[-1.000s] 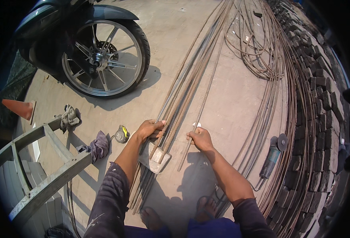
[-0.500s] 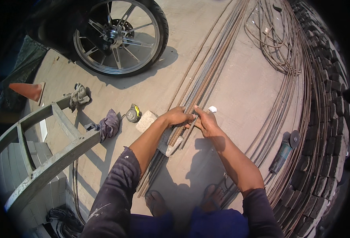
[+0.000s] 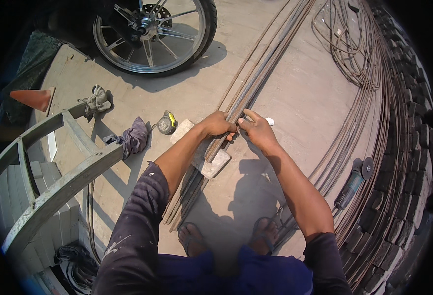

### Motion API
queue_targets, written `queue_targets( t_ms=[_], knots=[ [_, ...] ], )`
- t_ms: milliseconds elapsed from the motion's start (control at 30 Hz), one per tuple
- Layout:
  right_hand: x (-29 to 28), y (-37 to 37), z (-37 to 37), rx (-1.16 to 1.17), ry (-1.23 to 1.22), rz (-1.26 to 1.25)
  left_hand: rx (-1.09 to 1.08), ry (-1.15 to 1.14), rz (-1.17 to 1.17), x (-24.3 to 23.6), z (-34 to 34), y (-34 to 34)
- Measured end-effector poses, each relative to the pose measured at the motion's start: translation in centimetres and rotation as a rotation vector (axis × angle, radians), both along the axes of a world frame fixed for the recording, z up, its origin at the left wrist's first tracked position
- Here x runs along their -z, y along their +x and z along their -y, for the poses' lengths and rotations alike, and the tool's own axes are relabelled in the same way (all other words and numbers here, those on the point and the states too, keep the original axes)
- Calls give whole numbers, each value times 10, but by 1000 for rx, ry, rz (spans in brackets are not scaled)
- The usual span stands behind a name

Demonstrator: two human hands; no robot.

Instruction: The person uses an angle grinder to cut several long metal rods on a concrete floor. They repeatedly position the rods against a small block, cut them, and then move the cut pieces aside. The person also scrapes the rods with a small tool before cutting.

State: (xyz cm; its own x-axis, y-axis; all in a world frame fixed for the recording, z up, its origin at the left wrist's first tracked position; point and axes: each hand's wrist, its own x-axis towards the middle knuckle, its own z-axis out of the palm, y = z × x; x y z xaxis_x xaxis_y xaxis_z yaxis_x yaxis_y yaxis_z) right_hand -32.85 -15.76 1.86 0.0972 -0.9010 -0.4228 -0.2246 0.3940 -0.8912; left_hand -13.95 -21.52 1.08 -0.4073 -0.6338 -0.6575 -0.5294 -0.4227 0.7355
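A bundle of rusty steel rebars (image 3: 255, 81) runs from the far edge toward me, its near ends close together. My left hand (image 3: 218, 125) is closed round the bundle from the left, fingertips showing beneath the bars. My right hand (image 3: 259, 130) is at the bundle's right side, thumb and forefinger against the bars; its other fingers are partly hidden. Under the near ends lies a pale stone block (image 3: 215, 164), with the bars resting over it. More rebar ends (image 3: 184, 199) lie lower down on the ground, left of my feet.
A tape measure (image 3: 167, 123) and a purple cloth (image 3: 135, 137) lie left, by a metal ladder (image 3: 61, 196). An angle grinder (image 3: 354, 184) lies right, beside long rods (image 3: 336, 142) and stacked dark blocks (image 3: 405, 174). A motorcycle wheel (image 3: 208, 34) stands far left; an orange cone (image 3: 32, 99) lies beyond the ladder.
Both hands have shifted slightly up and away with the bars. The rod that stuck out separately below my right hand now lies in with the bundle, and the near ends sit closer together.
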Motion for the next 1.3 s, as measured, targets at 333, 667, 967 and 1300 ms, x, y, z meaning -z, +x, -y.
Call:
queue_targets(
  t_ms=[333, 667, 967, 1300],
  knots=[
    [11, -21, -105, -110, -44, -245, -21, -460, 146, -61, 20, 80],
    [-41, -21, -312, -734, -87, -684, -278, -648, 470, -83, -227, 187],
    [-185, -9, -268, -570, 29, -785, -863, -562, 125, -184, -344, 171],
    [-256, -15, -245, -443, 5, -804, 57, -616, 127, -374, -263, 86]
  ],
)
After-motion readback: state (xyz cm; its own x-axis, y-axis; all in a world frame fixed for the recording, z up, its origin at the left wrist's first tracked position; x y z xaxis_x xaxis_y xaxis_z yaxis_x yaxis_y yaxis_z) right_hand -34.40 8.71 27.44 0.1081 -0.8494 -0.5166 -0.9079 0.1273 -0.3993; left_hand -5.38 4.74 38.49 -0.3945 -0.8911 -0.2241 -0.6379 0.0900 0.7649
